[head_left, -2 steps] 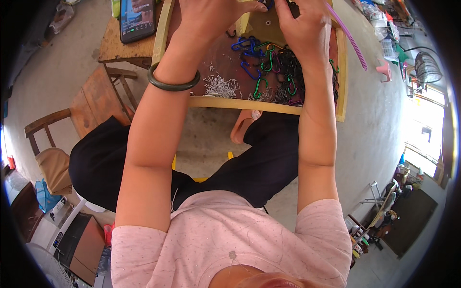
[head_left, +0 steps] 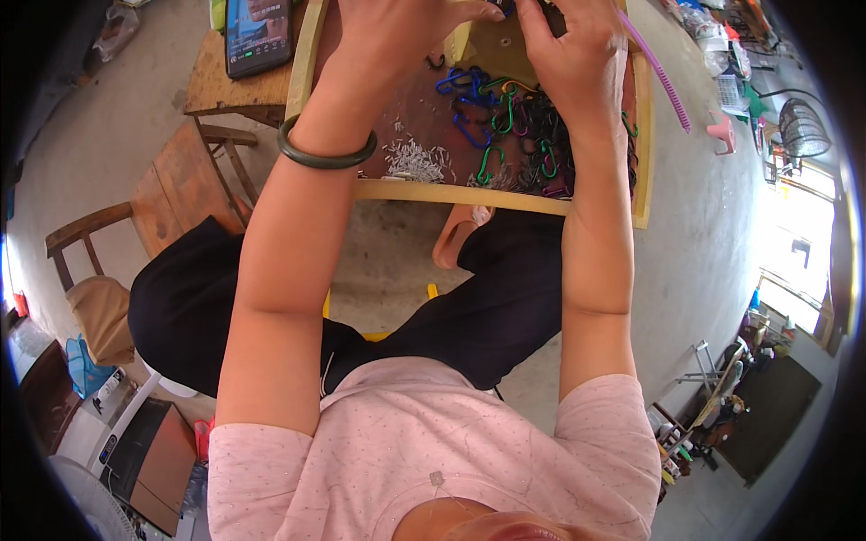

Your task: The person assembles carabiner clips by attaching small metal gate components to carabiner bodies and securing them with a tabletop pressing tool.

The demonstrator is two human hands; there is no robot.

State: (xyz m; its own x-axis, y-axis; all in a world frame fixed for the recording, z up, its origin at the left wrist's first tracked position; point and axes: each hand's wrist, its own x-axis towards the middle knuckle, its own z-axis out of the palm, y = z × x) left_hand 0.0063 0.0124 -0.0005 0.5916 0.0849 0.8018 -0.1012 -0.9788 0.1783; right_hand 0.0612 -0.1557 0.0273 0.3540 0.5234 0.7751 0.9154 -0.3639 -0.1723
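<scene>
At the top edge, my left hand (head_left: 397, 32) reaches over the tray, thumb pointing right and the other fingers cut off or hidden. Opposite it my right hand (head_left: 585, 54) is bent inward, its fingertips also leaving the picture. Both look closed about a small bluish piece between them, too cropped to name. Below them, the yellow-rimmed tray (head_left: 451, 194) holds a heap of carabiners (head_left: 510, 113) in blue, green, black, purple and orange. Small silvery pins (head_left: 417, 160) lie piled on its dark red bottom, near my left wrist. A gold-coloured metal fixture (head_left: 487, 50) stands under my hands.
A phone (head_left: 259, 41) leans on a wooden stool (head_left: 221, 86) left of the tray. Further left is a wooden chair (head_left: 171, 189). A purple coiled cord (head_left: 663, 77) hangs past the tray's right side. My legs (head_left: 505, 279) are below the tray.
My right hand and forearm have shifted very slightly to the right. My left hand and the things in the tray look almost the same.
</scene>
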